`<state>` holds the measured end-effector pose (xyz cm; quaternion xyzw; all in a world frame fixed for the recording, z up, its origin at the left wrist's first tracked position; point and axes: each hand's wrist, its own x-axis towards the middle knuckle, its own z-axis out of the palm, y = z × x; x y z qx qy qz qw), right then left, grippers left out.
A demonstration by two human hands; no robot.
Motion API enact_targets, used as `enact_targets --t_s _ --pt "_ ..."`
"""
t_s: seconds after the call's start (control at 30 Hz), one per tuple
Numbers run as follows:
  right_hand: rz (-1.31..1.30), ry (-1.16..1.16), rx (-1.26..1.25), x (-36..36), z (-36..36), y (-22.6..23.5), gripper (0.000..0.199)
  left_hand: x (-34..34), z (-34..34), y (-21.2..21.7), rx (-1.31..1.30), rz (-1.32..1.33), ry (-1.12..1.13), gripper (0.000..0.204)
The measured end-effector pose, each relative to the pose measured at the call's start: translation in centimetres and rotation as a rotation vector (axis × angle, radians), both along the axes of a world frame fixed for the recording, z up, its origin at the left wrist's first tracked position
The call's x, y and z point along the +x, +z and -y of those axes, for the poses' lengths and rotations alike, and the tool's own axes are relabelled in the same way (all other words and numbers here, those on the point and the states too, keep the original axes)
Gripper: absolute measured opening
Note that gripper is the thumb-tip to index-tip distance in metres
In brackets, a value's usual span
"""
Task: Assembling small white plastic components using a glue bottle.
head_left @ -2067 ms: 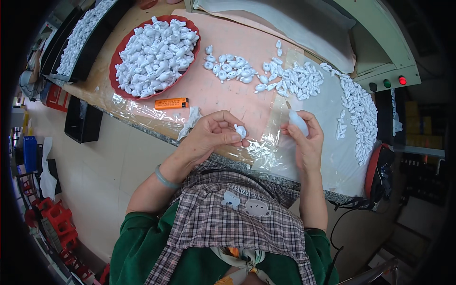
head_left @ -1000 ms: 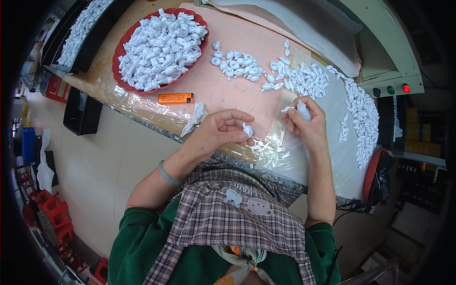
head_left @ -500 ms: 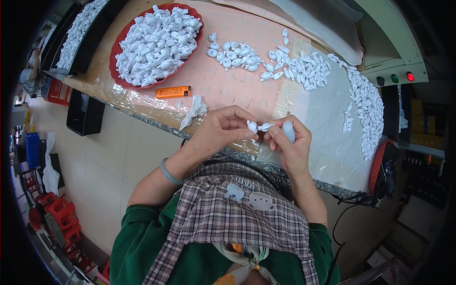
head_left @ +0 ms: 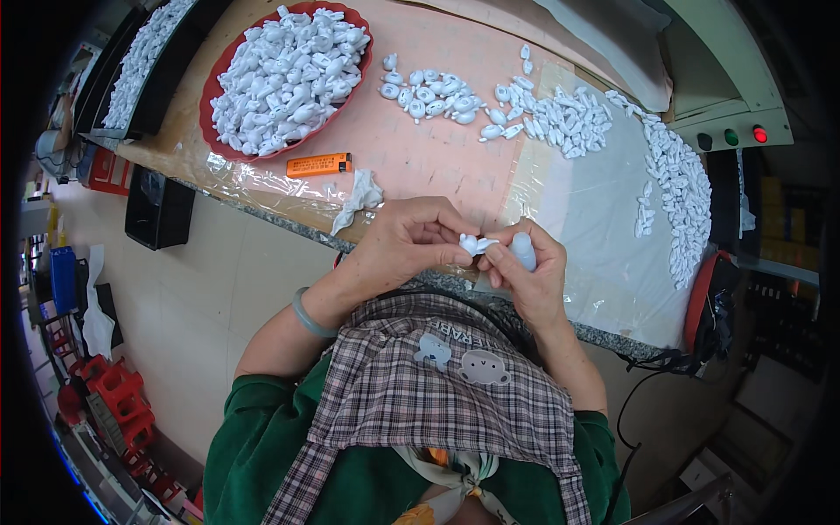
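Observation:
At the table's near edge, my left hand [head_left: 416,234] pinches a small white rounded figurine piece [head_left: 469,244] between thumb and fingertips. My right hand [head_left: 535,273] grips a slim white piece [head_left: 486,246] at its fingertips and a small pale squeeze bottle [head_left: 523,251] in the crook of thumb and forefinger. The two white pieces meet end to end between my hands; whether they are joined I cannot tell. Beyond my hands lie a cluster of loose rounded white pieces [head_left: 433,93] and a pile of slim white pieces [head_left: 573,122].
A red scalloped bowl [head_left: 371,54] heaped with white pieces stands at the far left. Near it lie an orange lighter [head_left: 318,165] and a crumpled tissue [head_left: 359,200]. More slim pieces [head_left: 678,197] line the right side, by a machine panel [head_left: 731,122] with lit buttons.
My right hand has moved slightly left, bringing the slim piece against the rounded one. The squeeze bottle has tilted and its thin tip no longer shows.

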<state>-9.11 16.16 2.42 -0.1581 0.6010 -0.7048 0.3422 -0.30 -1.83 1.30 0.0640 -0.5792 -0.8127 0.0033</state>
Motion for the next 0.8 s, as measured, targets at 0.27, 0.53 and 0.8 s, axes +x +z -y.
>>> enact_targets --t_s 0.27,0.53,0.8 --pt "-0.007 0.132 0.021 0.3 -0.7 0.9 0.009 0.1 0.3 1.0 0.049 -0.030 -0.085 0.024" --pt "0.029 0.105 0.028 0.9 -0.8 0.6 0.010 0.2 0.4 0.8 -0.024 0.002 -0.101 0.025" --pt "0.048 0.116 0.049 0.8 -0.9 0.6 0.009 0.1 0.3 0.8 -0.057 0.013 -0.101 0.023"
